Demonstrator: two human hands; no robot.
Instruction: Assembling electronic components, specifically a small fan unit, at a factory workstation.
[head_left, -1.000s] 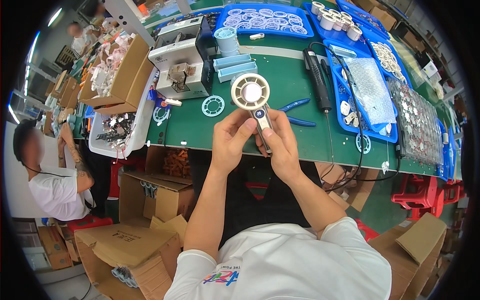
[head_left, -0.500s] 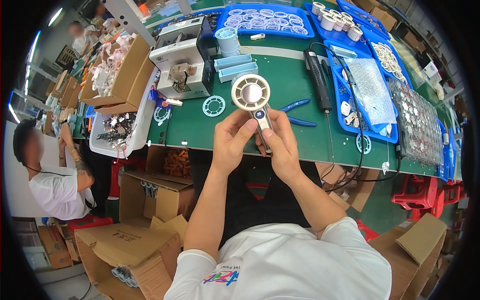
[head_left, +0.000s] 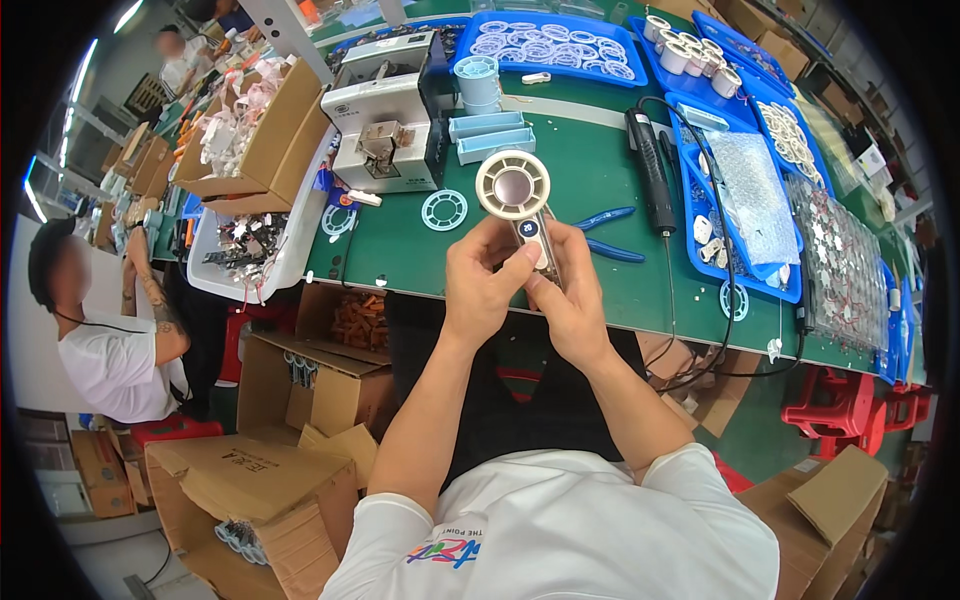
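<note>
Here, green surface (head_left: 400,250): it is stretching across the view and carrying lots of things.
Cardboard box (head_left: 285,140): it is sitting on the left, on top of a white bin (head_left: 305,220), and is holding a heap of pale bits.
Blue tray (head_left: 585,76): it is resting near the far side and holding many pale rings.
Grey machine (head_left: 385,125): it is standing between the box and a pale-blue spool (head_left: 480,85).
Black driver (head_left: 650,170): it is pointing toward the person, to the right of the hands.
Left hand (head_left: 480,285): its fingers are gripping the handle of a round-headed gadget (head_left: 513,188).
Right hand (head_left: 570,295): its fingers are gripping the same handle from the other side; some are hiding behind it.
Round-headed gadget: it is staying between both hands, over the near edge, and its cream wheel is pointing away from the person.
Blue-handled pliers (head_left: 605,215): they are lying just beside the right hand, and part is hiding.
Pale-blue ring (head_left: 425,211): it is lying flat, left of the cream wheel.
Dark-blue dot (head_left: 528,229): it is sitting just below the wheel.
</note>
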